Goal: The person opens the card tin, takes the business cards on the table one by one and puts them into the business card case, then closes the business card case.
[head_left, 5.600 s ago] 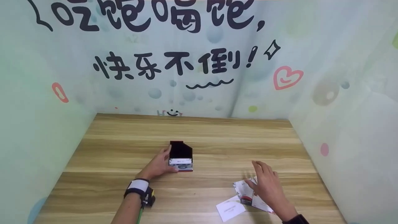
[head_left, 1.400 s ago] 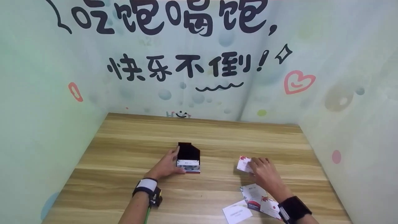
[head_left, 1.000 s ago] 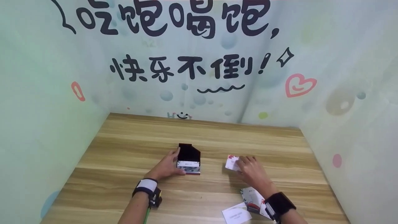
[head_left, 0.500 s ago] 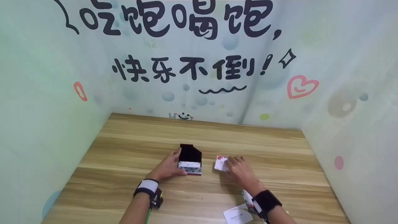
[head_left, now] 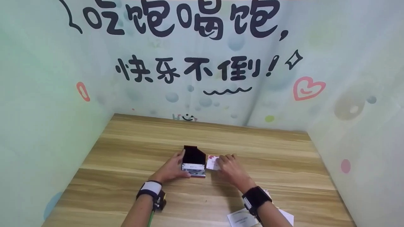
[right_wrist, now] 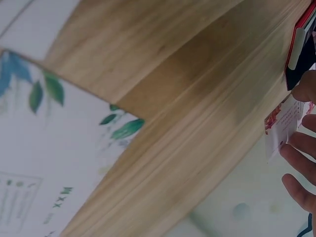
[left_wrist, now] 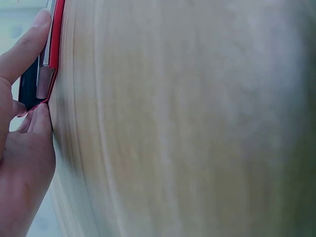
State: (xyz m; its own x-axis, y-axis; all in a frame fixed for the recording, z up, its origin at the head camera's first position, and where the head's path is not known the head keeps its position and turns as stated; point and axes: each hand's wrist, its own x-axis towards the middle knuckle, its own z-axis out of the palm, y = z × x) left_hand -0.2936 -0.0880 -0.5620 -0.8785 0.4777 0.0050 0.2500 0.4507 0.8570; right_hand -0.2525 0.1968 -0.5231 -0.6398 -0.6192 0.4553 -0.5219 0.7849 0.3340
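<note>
A business card case stands on the wooden table with its black-lined lid raised and a white card showing inside. My left hand grips the case from its left side, thumb at the front edge and fingers at the back. In the left wrist view the thumb lies along the case's red and metal side. Just right of the case, my right hand pinches a white business card with red flowers. The right wrist view shows that card's printed face between thumb and fingers.
More cards lie on the table near the front, partly hidden under the right forearm. One with green leaves fills the left of the right wrist view. A printed backdrop closes off the back and sides of the table.
My right hand has taken a red-flowered card from the right side and carried it left, up beside the case. The left hand keeps its grip on the case. The head view has shifted slightly.
</note>
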